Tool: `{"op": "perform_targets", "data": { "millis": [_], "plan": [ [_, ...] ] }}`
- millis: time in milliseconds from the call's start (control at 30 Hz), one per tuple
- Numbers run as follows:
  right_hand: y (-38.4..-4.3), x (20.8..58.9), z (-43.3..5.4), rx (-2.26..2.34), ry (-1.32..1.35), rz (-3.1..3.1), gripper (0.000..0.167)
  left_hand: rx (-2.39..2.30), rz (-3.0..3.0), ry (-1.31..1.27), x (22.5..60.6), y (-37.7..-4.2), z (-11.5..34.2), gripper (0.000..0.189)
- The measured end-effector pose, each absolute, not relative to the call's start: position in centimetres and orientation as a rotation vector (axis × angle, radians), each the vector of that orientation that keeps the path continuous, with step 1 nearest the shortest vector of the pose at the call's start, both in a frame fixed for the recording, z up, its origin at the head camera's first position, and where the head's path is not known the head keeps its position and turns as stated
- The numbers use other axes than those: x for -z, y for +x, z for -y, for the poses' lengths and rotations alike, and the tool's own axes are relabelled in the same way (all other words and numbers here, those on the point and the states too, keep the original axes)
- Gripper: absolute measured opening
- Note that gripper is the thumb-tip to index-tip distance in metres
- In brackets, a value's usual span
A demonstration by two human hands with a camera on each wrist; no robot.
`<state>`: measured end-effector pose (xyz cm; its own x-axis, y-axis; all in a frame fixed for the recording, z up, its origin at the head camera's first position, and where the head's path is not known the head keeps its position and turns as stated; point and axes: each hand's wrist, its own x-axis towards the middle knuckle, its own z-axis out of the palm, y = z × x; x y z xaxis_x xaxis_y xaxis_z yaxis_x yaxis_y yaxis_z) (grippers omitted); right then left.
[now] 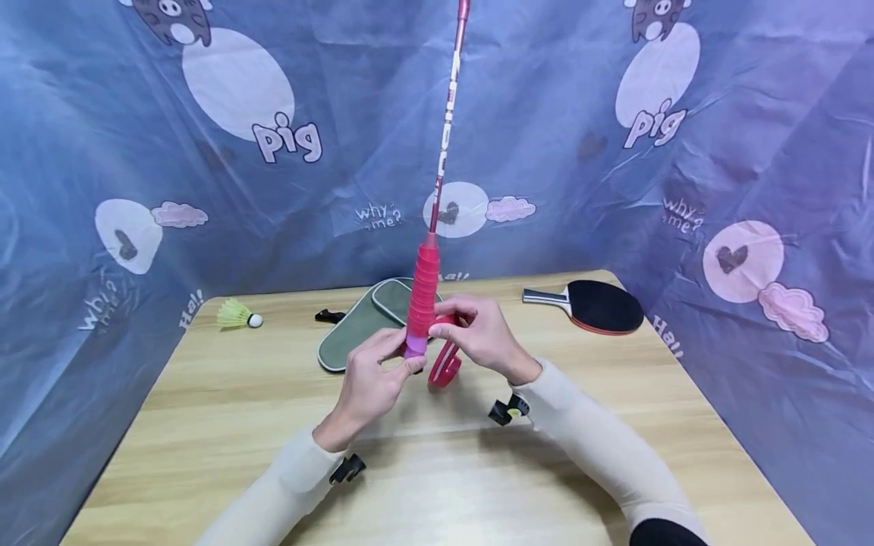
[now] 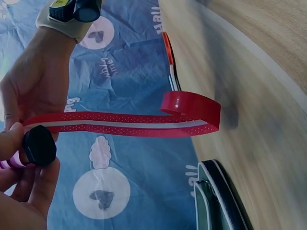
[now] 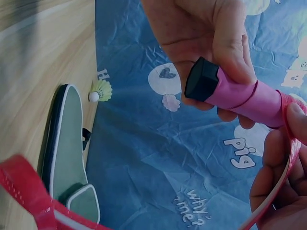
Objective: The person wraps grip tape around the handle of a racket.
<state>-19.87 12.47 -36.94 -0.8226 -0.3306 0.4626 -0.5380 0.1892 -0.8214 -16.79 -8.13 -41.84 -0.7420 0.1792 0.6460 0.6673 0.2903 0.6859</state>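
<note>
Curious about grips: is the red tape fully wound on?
No, only partly: some tape hangs loose, and the handle shows pink near its end.

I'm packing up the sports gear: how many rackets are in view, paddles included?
2: the red racket, held by the left hand, and the paddle at the back right of the table. Another could be hidden inside the green case.

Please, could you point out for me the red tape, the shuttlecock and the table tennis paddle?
Red tape [image 2: 134, 125]: left wrist view, middle of its unrolled strip.
Shuttlecock [image 1: 236, 314]: head view, on its yellow skirt.
Table tennis paddle [image 1: 601, 305]: head view, on its black face.
</note>
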Motion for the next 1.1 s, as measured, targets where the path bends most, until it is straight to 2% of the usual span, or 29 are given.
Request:
{"op": "perform_targets", "data": {
  "millis": [433,700,967,1100],
  "plan": [
    [-19.7,38.1,-12.7,-1.838,0.855,2.221,0.023,1.652,2.136,-0.817,42.5,-16.3,7.9,0.034],
    [-20.4,37.4,-13.0,-1.887,0.907,2.192,0.021,1.82,2.142,-0.911,42.0,-17.0,8.0,0.038],
    [-21.0,37.3,-13.4,-1.882,1.053,2.225,0.031,1.884,2.149,-1.136,41.7,-17.2,8.5,0.035],
    [-21.1,37.3,-13.4,-1.865,1.051,2.219,0.029,1.909,2.178,-1.042,41.7,-17.2,8.4,0.039]
  ]
}}
